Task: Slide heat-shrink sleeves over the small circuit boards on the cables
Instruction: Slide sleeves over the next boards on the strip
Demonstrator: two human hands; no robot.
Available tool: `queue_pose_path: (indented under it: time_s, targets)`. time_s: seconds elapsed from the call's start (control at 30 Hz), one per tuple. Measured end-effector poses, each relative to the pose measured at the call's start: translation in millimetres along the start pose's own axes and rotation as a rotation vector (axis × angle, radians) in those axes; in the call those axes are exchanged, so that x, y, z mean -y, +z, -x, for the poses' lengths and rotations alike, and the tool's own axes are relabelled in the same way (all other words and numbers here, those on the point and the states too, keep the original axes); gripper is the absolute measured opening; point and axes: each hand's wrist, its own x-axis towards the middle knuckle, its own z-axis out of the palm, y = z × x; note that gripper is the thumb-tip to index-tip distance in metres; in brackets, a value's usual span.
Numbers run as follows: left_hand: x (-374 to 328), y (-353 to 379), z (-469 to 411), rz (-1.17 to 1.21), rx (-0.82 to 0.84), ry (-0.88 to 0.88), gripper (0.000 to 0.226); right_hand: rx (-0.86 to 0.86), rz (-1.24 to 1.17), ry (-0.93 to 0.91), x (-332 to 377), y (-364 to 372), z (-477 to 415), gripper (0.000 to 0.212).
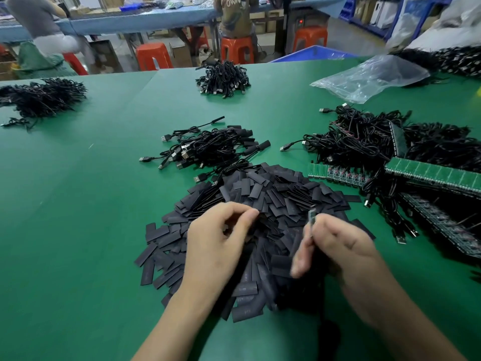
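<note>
Sleeve pile [273,194] sits mid-counter [78,204] toward the near edge, and both our hands are over it. Right hand [338,246] pinches a small circuit board [312,217] upright above the pile's right side; left hand [218,243] has its fingers curled with thumb and forefinger meeting at the pile top, and we can't tell if a sleeve is in them. Cable heap [213,147] lies just behind the pile, with more cables and green board strips [432,175] along the right edge.
</note>
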Motion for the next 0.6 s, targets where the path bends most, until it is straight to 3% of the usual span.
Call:
queue_pose_path:
  time_s: [0.1, 0.23, 0.43, 0.6]
  targets:
    - [6.1, 5.5, 3.2, -0.271, -0.002, 0.017, 0.021, -0.014, -0.385, 0.137, 7.9, -8.9, 0.4, 0.029]
    - [9.1, 14.8, 4.2, -0.402, -0.009, 0.015, 0.033, 0.108, -0.633, 0.272, 16.0, -24.1, -0.2, 0.03]
    - [8.2, 14.4, 0.2, -0.451, -0.035, -0.016, 0.017, 0.144, -0.353, 0.431, 9.1, -16.0, -0.8, 0.03]
    - [10.3, 1.1, -1.7, -0.34, -0.058, 0.02, 0.009, 0.142, -0.236, 0.44, 3.5, -8.6, -1.2, 0.029]
